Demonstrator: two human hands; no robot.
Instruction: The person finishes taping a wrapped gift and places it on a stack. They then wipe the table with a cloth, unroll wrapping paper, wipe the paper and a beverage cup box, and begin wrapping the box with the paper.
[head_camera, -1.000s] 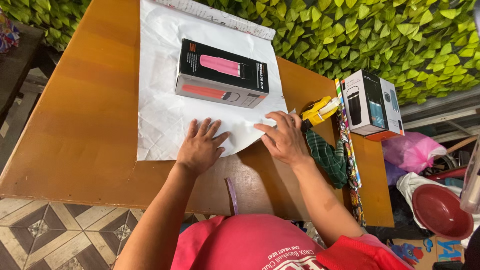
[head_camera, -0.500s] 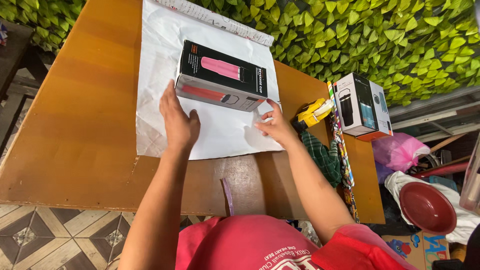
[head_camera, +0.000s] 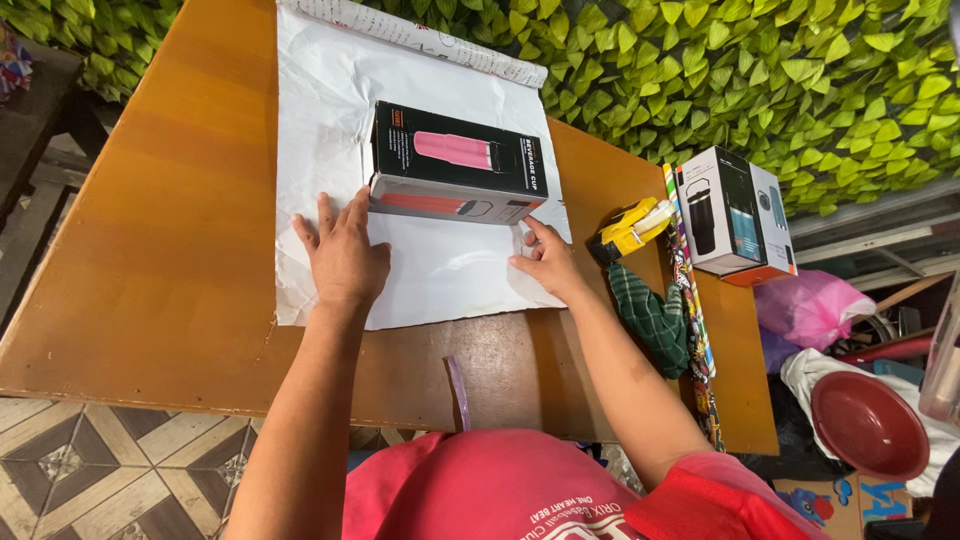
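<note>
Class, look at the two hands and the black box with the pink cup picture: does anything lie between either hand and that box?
Nothing visible does. The left hand and right hand rest on the white paper, right beside the black box.

Left hand (head_camera: 343, 255): palm down, flat, fingers extended and slightly spread, pointing toward the far edge of the worktop (head_camera: 150, 250). Wrist straight; forearm bare, running from the near edge diagonally inward. Nothing is gripped.

Right hand (head_camera: 545, 260): lower and more curled, fingertips pressed down, index finger extended toward the far edge, thumb tucked toward the left. Wrist slightly bent; forearm bare, angled in from the near right corner, elbow beyond the near edge. Red sleeve at the upper arm. No grip closed on anything.
</note>
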